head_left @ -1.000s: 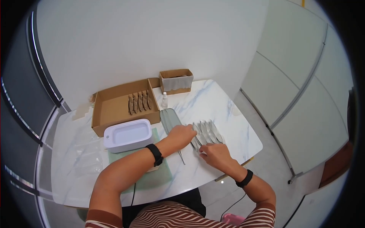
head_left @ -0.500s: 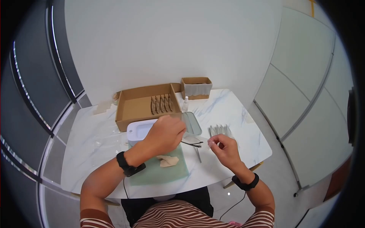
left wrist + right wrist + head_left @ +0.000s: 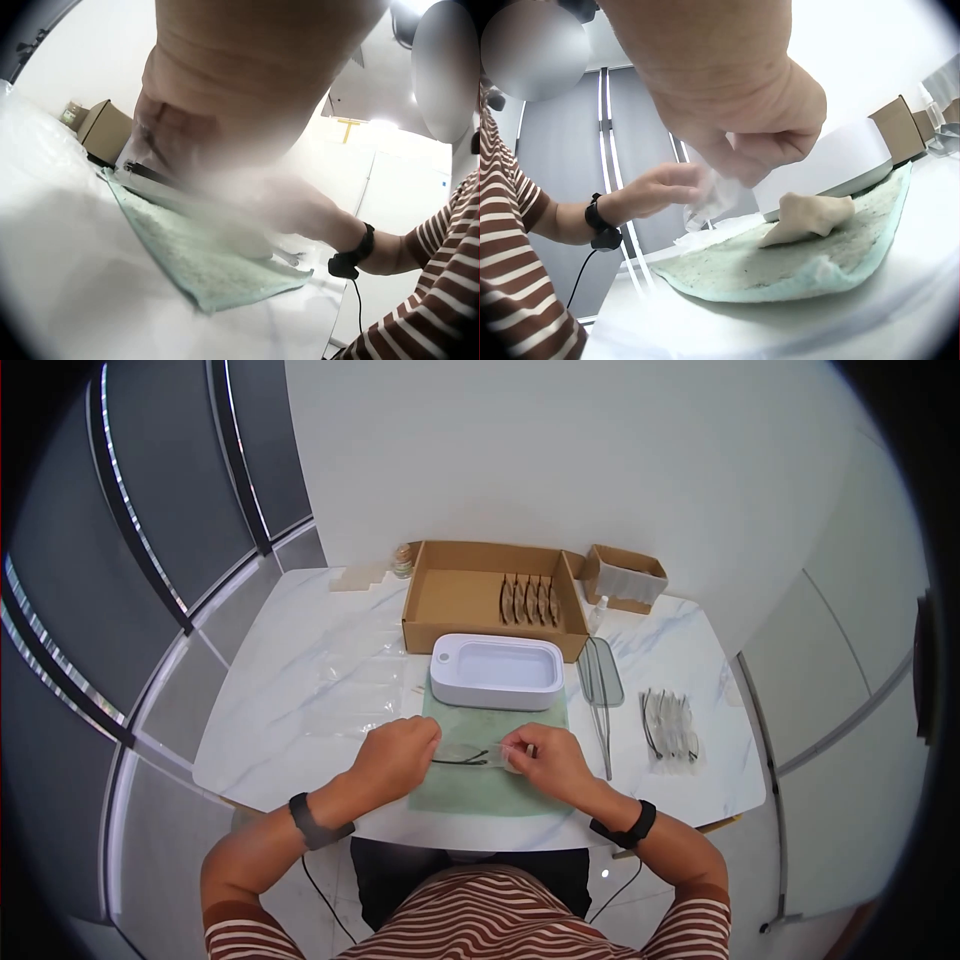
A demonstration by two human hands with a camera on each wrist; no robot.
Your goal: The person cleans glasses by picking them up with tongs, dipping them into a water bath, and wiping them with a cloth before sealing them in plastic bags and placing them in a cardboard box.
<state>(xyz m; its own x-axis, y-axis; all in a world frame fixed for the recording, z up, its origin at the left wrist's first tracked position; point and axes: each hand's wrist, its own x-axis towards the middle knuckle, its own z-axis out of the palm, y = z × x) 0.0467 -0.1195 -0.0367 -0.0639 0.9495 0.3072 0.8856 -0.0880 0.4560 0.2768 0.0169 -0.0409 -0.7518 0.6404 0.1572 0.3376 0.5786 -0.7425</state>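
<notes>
A pair of eyeglasses (image 3: 462, 760) with dark temple arms, in a clear plastic bag, stretches between my two hands above the green towel (image 3: 440, 795). My left hand (image 3: 398, 755) grips the glasses at the left end, fingers curled. At the other end, my right hand (image 3: 552, 762) pinches the clear bag by the temple tips. In the right wrist view, a crumpled beige cloth (image 3: 810, 217) lies on the towel below that hand; the head view hides it behind the hand. Just beyond the hands stands a pale lilac cleaning basin (image 3: 495, 695).
Several brown-looking eyeglasses stand in a row in the cardboard tray (image 3: 450, 632) at the back. A smaller carton (image 3: 625, 595), a spray bottle (image 3: 598, 615) and a grey-green lid (image 3: 605, 672) are to its right. Several bagged eyeglasses (image 3: 670, 725) lie far right; clear bags (image 3: 355, 685) lie left.
Both hands have come from the row of bagged eyeglasses at the right to over the towel, bringing one pair along. The head view has swung left.
</notes>
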